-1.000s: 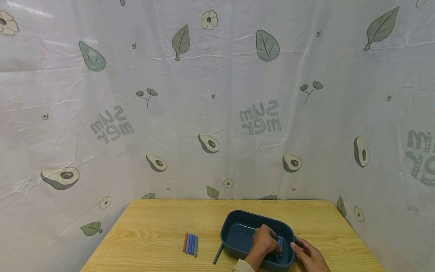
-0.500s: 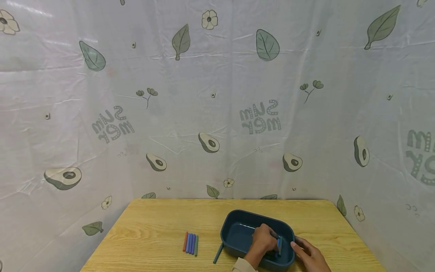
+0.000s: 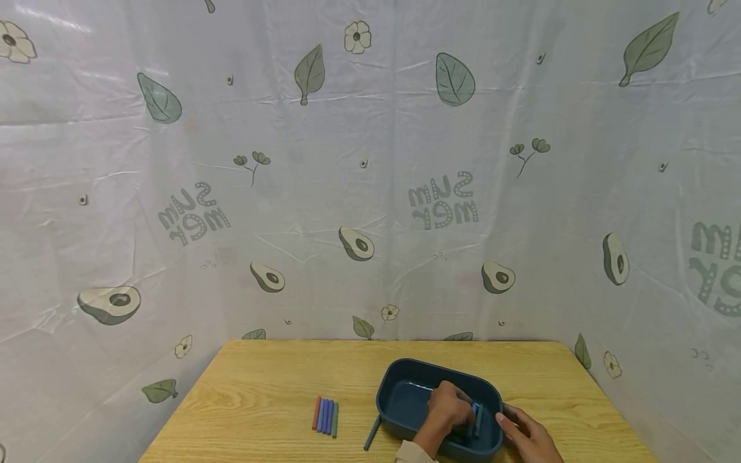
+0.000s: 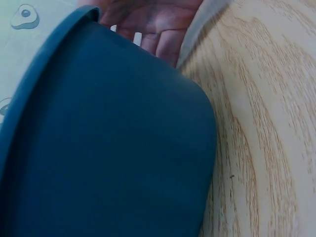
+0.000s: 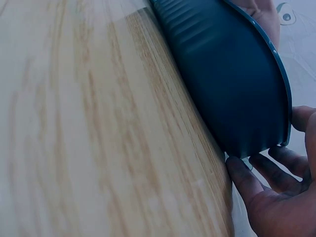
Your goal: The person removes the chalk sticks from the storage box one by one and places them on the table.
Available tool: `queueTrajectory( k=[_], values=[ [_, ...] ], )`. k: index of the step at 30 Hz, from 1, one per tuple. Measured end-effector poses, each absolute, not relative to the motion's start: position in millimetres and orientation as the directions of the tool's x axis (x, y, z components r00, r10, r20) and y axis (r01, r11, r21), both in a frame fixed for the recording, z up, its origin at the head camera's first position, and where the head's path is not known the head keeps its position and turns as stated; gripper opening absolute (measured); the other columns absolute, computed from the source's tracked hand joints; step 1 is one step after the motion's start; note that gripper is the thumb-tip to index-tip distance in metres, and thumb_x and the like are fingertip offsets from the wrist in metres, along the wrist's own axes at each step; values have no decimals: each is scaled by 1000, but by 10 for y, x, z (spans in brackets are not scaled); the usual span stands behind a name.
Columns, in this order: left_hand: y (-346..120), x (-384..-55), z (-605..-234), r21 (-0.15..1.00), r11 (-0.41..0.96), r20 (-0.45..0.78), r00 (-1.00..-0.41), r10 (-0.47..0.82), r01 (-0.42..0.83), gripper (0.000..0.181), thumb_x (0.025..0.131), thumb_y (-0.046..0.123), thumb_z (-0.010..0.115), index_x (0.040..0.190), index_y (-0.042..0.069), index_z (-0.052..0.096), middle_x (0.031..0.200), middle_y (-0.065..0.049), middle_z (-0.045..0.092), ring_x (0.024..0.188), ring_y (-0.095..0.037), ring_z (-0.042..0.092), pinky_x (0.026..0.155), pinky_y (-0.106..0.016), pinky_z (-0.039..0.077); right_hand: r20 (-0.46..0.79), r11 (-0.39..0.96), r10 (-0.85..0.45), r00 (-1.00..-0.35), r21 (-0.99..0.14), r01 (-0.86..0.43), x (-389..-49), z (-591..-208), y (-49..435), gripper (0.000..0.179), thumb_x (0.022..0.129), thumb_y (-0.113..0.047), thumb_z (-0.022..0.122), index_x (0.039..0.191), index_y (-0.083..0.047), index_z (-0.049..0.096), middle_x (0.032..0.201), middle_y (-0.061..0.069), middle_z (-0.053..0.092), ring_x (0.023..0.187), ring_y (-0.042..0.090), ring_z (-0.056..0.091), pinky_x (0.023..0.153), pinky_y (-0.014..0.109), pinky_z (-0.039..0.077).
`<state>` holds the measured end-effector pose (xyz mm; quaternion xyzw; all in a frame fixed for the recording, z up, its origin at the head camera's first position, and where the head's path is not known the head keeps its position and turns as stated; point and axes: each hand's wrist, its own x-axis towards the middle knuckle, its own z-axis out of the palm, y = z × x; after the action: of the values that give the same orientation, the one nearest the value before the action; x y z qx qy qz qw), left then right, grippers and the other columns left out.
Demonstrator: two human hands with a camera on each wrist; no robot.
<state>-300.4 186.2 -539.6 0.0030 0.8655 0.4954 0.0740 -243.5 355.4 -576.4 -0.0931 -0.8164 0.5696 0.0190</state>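
A dark blue plastic tub (image 3: 405, 429) with rounded corners stands near the table's front. My left hand (image 3: 447, 408) reaches down into its right half with bent fingers. Slim blue sticks (image 3: 477, 419) lie in the tub right beside those fingers; the hand hides the fingertips, so whether they pinch a stick does not show. At the tub's right end, my right hand (image 3: 528, 436) holds the wall, thumb at the rim. In the right wrist view, fingertips (image 5: 242, 173) of that hand touch the tub's outside (image 5: 232, 89). The left wrist view is mostly filled by the tub's outer wall (image 4: 118, 128).
Left of the tub, a row of sticks (image 3: 325, 417) in red, blue, purple and green lies on the wooden table (image 3: 272, 386). One dark teal stick (image 3: 373, 433) lies on its own against the tub's left side. A printed sheet (image 3: 312, 193) hangs behind the table.
My left hand has shifted slightly left inside the tub, showing a little more of the blue sticks beside it. My right hand and the tub have stayed in place.
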Motion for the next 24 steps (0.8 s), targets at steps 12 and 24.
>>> queueTrajectory(
  k=[12,24],
  values=[
    [1752,-2959,-5286,969,199,-184,-968,173,-149,27,78,-16,75,95,3,83,82,-7,76,75,-19,76,68,-38,67,-72,313,165,-984,-942,121,-2405,-5761,3555,84,104,-54,66,155,11,48,156,36,51,137,47,61,99,46,63],
    [1529,-3011,-5117,973,51,-230,-921,314,-225,31,82,-10,77,105,9,86,91,-5,79,80,-16,74,66,-35,63,-73,353,140,-987,-928,119,-2413,-5735,3566,80,107,-51,61,155,12,46,158,37,48,143,50,55,101,48,62]
  ],
)
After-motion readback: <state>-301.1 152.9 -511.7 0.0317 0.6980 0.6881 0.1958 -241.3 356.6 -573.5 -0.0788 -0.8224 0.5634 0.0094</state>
